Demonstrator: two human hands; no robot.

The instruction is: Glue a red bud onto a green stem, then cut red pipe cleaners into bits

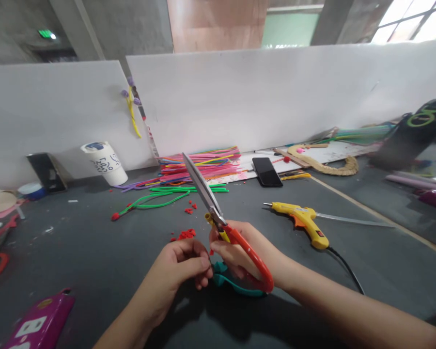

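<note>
My right hand (245, 249) is closed around red-handled scissors (247, 248), their metal blades slanting up and to the left. A short yellow piece (210, 219) shows beside the scissors' pivot; I cannot tell whether it belongs to them. Close by on the left, my left hand (187, 264) has thumb and fingertips pinched together, and what is between them is hidden. A tiny red bit shows at the right fingertips. Beneath my hands are teal-handled pliers (236, 286), partly covered. Small red scraps (187, 234) lie just beyond my left hand.
Green stems (163, 199), one red-tipped, lie behind the scraps, before a pile of pink pipe cleaners (199, 167). A yellow glue gun (301, 218) with a cord lies right, below a black phone (267, 172). A white cup (105, 162) stands back left; a purple packet (41, 320) lies front left.
</note>
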